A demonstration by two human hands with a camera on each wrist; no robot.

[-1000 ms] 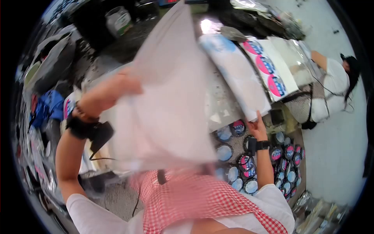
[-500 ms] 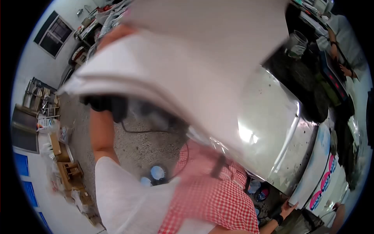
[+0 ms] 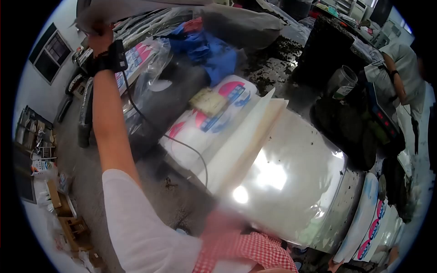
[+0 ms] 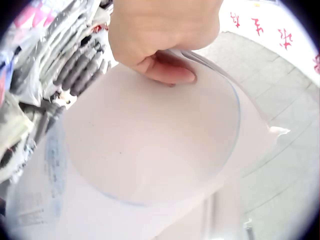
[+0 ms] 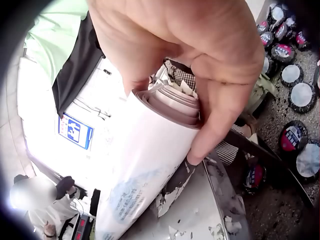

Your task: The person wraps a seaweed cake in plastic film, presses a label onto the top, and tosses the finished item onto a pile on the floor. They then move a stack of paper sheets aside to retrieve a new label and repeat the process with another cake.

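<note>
My left hand (image 3: pixel 101 38), at the upper left of the head view, holds up a thin white sheet (image 3: pixel 141 6). In the left wrist view the thumb is curled over the edge of this sheet (image 4: pixel 150 140), which bears a faint blue circle outline and blue print along one side. Low at the right of the head view, my right hand (image 3: pixel 335 265) is at the near end of a rolled white sheet (image 3: pixel 362 218). The right wrist view shows the fingers and thumb gripping round the layered end of the roll (image 5: pixel 155 130), which has pale blue print.
A shiny worktable (image 3: pixel 296 182) lies before me. Left of it are white sheets (image 3: pixel 241 150) and a pink-and-blue printed package (image 3: pixel 223 107). A clear jar (image 3: pixel 343 82) and a scale with red digits (image 3: pixel 382 113) stand at the back right. Several round black-rimmed packs (image 5: pixel 292 75) lie on the floor.
The view has swung left. My left hand has carried the white sheet from over the worktable to the far left, uncovering the shiny top. The right hand stays at the roll.
</note>
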